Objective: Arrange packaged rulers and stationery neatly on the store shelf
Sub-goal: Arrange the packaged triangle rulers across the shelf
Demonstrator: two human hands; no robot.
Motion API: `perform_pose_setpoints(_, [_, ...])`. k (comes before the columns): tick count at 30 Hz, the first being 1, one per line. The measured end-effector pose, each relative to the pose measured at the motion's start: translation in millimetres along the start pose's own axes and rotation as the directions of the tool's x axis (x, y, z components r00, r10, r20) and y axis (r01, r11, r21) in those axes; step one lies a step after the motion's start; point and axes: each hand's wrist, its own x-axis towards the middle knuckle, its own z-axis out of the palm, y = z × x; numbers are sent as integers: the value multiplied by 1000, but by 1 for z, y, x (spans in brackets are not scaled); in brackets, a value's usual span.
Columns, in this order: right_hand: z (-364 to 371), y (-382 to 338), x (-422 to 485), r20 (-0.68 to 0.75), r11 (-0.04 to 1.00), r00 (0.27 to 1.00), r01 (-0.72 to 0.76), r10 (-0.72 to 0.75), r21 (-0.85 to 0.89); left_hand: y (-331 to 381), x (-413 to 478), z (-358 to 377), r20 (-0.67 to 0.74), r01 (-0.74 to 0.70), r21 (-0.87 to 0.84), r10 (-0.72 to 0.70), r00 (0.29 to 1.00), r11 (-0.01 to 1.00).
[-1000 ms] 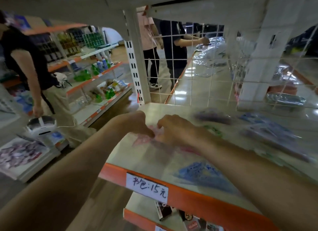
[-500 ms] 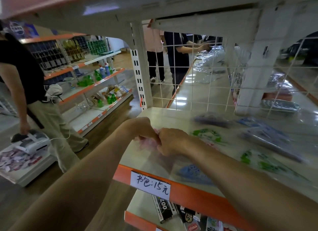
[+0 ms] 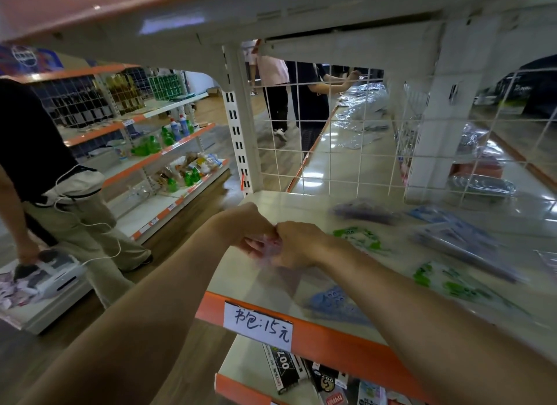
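The left grip (image 3: 247, 226) and right grip (image 3: 297, 245) pinch a pinkish clear packet (image 3: 268, 244), best laid flat and square on the shelf (image 3: 271, 204).

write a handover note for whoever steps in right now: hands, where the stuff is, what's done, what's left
Left hand and right hand: both pinch a pink packet over the shelf's left front. The view is blurred, so the exact grip is unclear.
On the shelf: blue packet at the front, green packet mid-shelf, second green packet to its right, purple packet at the back, skewed pile on the right.
Done: several packets lie flat.
Left: set down the pink packet, straighten the pile.
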Motion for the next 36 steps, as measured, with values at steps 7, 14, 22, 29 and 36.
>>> perform_pose_setpoints(7, [1,1,-3,-23,997,1000,2,-1,77,-6,-2,-4,16,9,-165,-7,1000,986])
perform_pose_setpoints(14, [2,9,-12,-290,941,957,69,32,332,-19,-9,-1,30,-51,-555,81,996,830])
perform_pose_setpoints(22, [-14,21,-24,-272,481,906,90,324,872,-18,-16,27,-10,-87,-847,148,989,524])
perform_pose_setpoints(29, [-31,53,-54,-241,604,933,34,266,796,1,-22,39,4,-224,-691,314,950,687])
perform_pose_setpoints(36, [-33,79,-77,-199,398,928,62,314,915,16,-31,52,32,-202,-798,375,927,568])
